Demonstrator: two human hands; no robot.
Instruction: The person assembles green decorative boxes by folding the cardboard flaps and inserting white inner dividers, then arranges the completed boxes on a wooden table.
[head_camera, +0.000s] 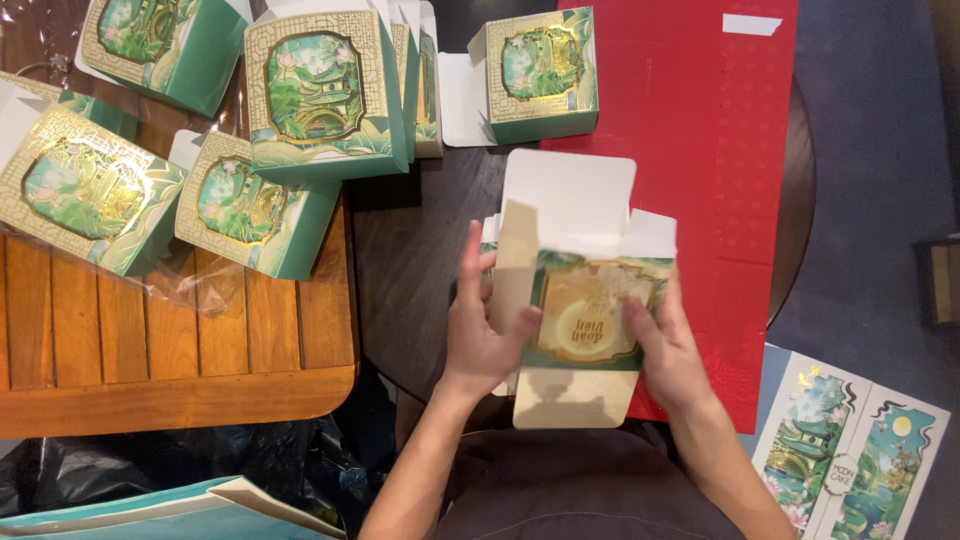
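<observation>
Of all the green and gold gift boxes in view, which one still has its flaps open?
The box held between both hands: its white flaps stick out at top and bottom. The folded boxes on the wooden table lie apart from it.

Your hands (480, 335) (665, 345) have open dark counter (410, 250) just to the left of the half-folded box (585, 300) they hold, up to the wooden counter's (150, 340) right edge. Beyond that edge, finished green boxes (250, 205) crowd the far left, and more boxes (330, 90) (540, 75) line the far edge. To your right the flat red sheet (730, 150) lies low and passable. Printed cards (850, 455) fill the near right corner.
</observation>
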